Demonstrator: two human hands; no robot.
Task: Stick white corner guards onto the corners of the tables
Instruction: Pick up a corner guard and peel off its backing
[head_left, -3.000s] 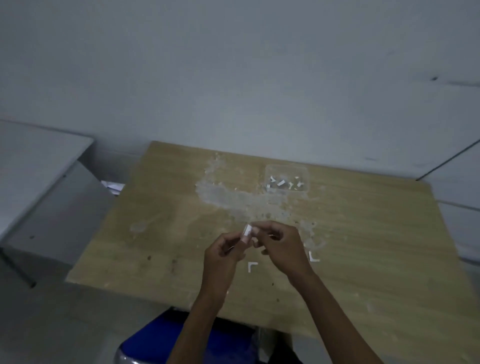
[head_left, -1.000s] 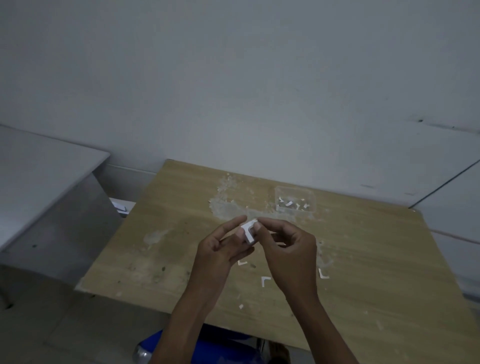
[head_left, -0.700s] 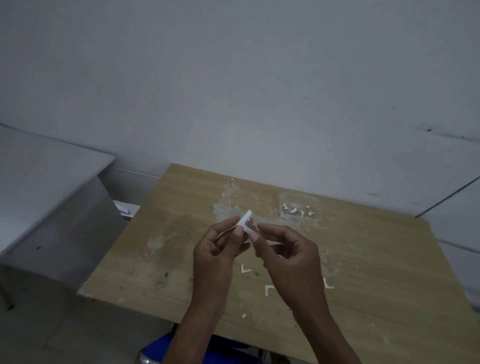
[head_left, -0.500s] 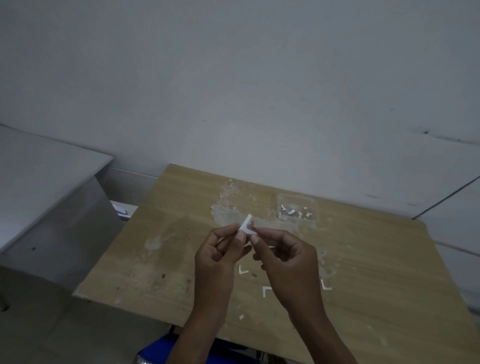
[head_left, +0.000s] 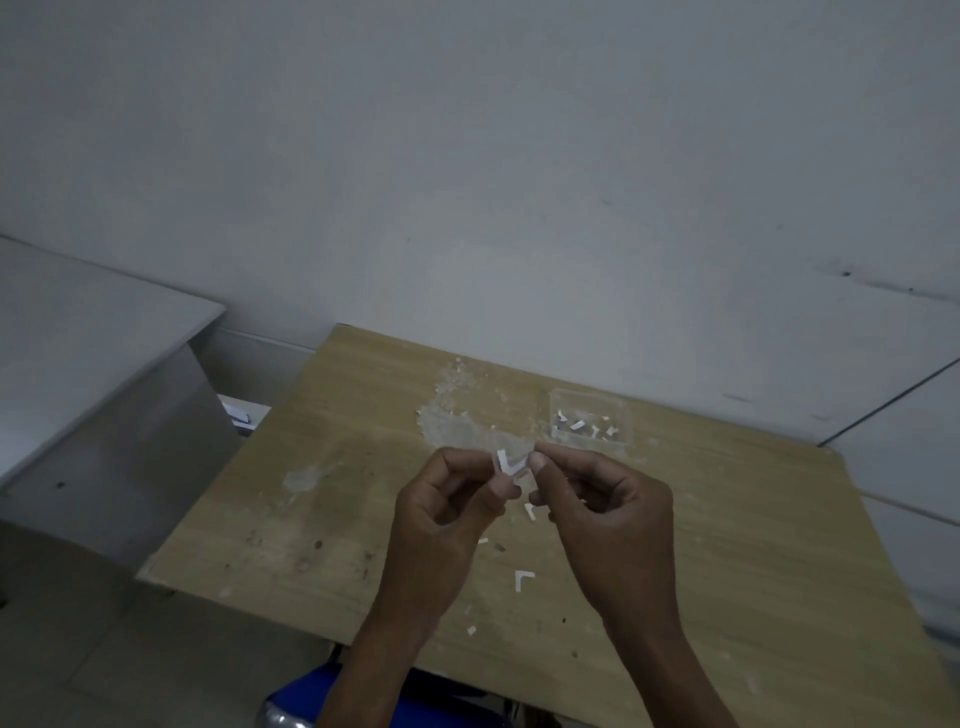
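White corner guard (head_left: 510, 464), V-shaped, raised above the middle of the wooden table (head_left: 753, 545) and pinched between my two hands. My left hand (head_left: 447, 514) grips its left arm between thumb and forefinger, the other fingers curled inward. My right hand (head_left: 608, 514) meets the guard's right arm with thumb and forefinger tips closed together; whether they pinch the guard itself or a backing strip on it, I cannot tell. A small white strip (head_left: 529, 511) shows just below the guard, between the two hands; I cannot tell whether it rests on the table. Nearer me, a second corner guard (head_left: 522, 578) lies flat on the tabletop, with small white scraps (head_left: 471, 630) around it. Beyond the hands, a clear plastic tray (head_left: 589, 422) holding several white pieces sits beside a patch of worn, flaking surface (head_left: 457, 415). A grey table (head_left: 78, 332) stands apart to the left. A blue seat (head_left: 306, 699) shows under the near table edge.
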